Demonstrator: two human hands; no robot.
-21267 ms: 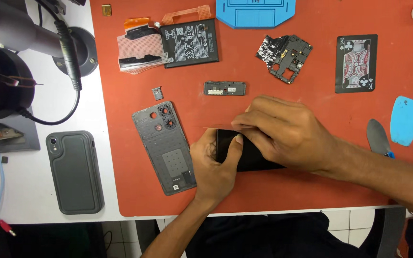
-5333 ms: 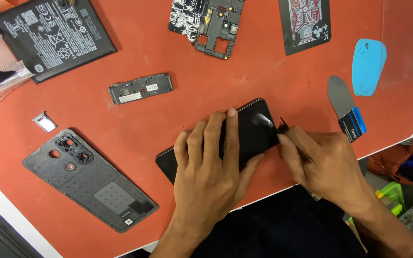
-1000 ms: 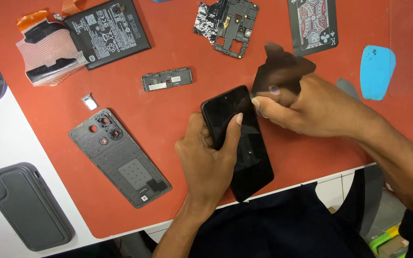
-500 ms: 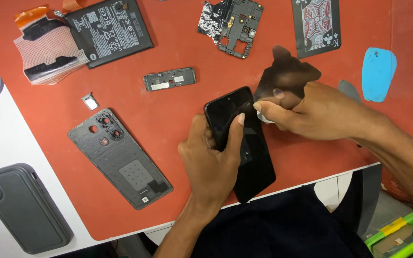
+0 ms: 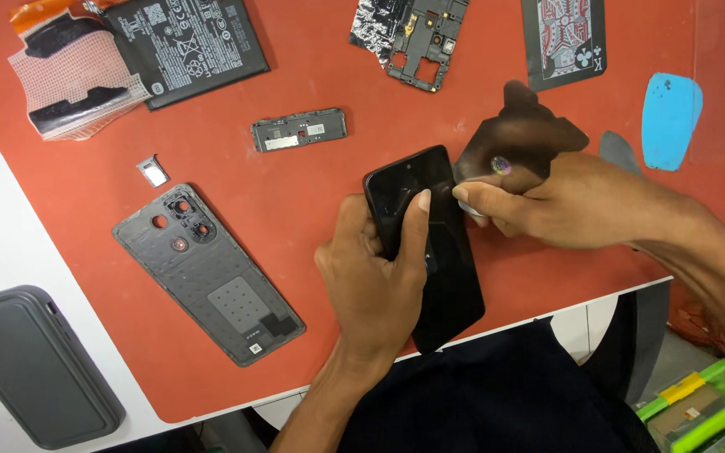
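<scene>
On the red mat (image 5: 295,184) near the counter's front edge lies a black phone (image 5: 430,252), pinned under the left hand (image 5: 375,285), fingers wrapped around it; the right hand (image 5: 572,205) pinches a dark film (image 5: 522,138) lifted beside the phone's top; a grey back cover (image 5: 207,273) lies left

Black phone (image 5: 430,243) on an orange-red mat (image 5: 312,184); grey back cover (image 5: 209,275) at left, blue pick (image 5: 671,109) far right, red-patterned black card (image 5: 564,38), grey case (image 5: 35,365) on white table (image 5: 10,252).
</scene>
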